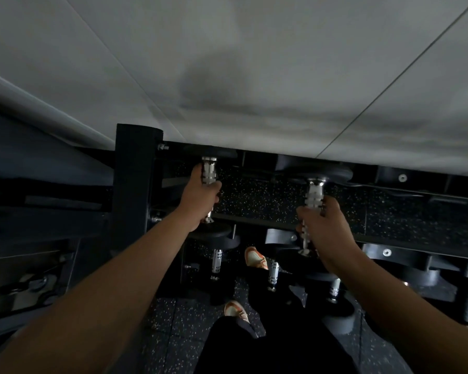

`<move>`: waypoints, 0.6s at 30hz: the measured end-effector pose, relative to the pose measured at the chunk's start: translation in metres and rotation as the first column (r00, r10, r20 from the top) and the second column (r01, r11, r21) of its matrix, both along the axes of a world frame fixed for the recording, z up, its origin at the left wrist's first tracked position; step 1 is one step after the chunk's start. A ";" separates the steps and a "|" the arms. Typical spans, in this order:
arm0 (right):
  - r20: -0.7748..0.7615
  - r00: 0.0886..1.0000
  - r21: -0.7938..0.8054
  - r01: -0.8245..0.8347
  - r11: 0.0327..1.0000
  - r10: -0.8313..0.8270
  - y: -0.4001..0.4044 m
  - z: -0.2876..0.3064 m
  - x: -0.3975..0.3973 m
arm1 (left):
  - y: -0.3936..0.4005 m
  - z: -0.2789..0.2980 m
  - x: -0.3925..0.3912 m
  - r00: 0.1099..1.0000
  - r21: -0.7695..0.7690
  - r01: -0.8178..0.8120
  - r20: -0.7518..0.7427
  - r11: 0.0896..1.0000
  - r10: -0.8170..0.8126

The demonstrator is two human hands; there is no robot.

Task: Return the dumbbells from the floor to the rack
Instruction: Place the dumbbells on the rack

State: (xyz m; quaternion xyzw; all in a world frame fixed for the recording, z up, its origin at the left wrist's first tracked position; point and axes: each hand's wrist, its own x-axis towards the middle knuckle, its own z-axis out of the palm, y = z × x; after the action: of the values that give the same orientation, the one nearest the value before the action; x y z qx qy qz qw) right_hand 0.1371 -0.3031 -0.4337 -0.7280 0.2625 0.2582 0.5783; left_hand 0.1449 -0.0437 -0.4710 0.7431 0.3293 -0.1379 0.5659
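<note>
Racking step, I judge: the left hand (200, 195) grips one dumbbell (209, 171) and the right hand (325, 228) another dumbbell (314, 201), both at the rack's (135, 179) top tier. Next, seat them squarely, then let go.

You are looking at a dim, underexposed view. The pale wall (254, 63) catches most light and carries a soft dark shadow. The rack (138, 168) sinks into black; edges bend and blur.
</note>
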 end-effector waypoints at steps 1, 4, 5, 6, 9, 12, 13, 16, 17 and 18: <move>-0.001 1.000 -0.002 0.001 1.000 -0.001 0.001 -0.002 0.002 | 0.002 -0.001 0.000 1.000 0.004 0.018 -0.007 1.000 -0.018; -0.006 1.000 -0.011 0.024 1.000 -0.024 0.003 -0.012 0.008 | 0.006 -0.003 0.000 0.997 0.032 0.077 -0.030 0.997 -0.076; -0.007 1.000 -0.020 0.028 0.999 -0.028 0.003 -0.015 0.009 | 0.007 -0.005 -0.002 0.995 0.044 0.094 -0.039 0.995 -0.092; -0.006 1.000 -0.031 0.027 0.999 -0.027 0.003 -0.018 0.010 | 0.008 -0.006 -0.004 0.994 0.055 0.107 -0.045 0.993 -0.104; -0.002 1.000 -0.057 0.029 0.998 -0.029 0.003 -0.028 0.013 | 0.006 -0.010 -0.011 0.994 0.066 0.104 -0.044 0.992 -0.101; 0.003 1.000 -0.082 0.030 0.996 -0.030 0.004 -0.037 0.014 | 0.003 -0.011 -0.015 0.996 0.090 0.081 -0.031 0.993 -0.079; 0.007 1.000 -0.089 0.021 0.996 -0.021 0.005 -0.040 0.014 | 0.003 -0.011 -0.016 0.996 0.093 0.083 -0.027 0.992 -0.081; 0.019 1.000 -0.107 -0.017 0.994 0.019 0.010 -0.044 0.012 | 0.001 -0.008 -0.018 0.996 0.106 0.092 -0.021 0.990 -0.090; 0.026 0.999 -0.114 -0.030 0.993 0.033 0.012 -0.044 0.011 | 0.000 -0.007 -0.019 0.995 0.120 0.098 -0.019 0.988 -0.096; 0.034 0.998 -0.122 -0.043 0.992 0.047 0.014 -0.045 0.010 | -0.001 -0.007 -0.020 0.994 0.142 0.105 -0.018 0.984 -0.104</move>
State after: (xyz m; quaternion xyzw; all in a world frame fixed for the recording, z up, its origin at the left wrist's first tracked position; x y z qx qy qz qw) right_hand 0.1472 -0.2889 -0.4784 -0.7722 0.2506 0.2414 0.5316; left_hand 0.1250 -0.0448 -0.4777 0.7973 0.3017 -0.1473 0.5016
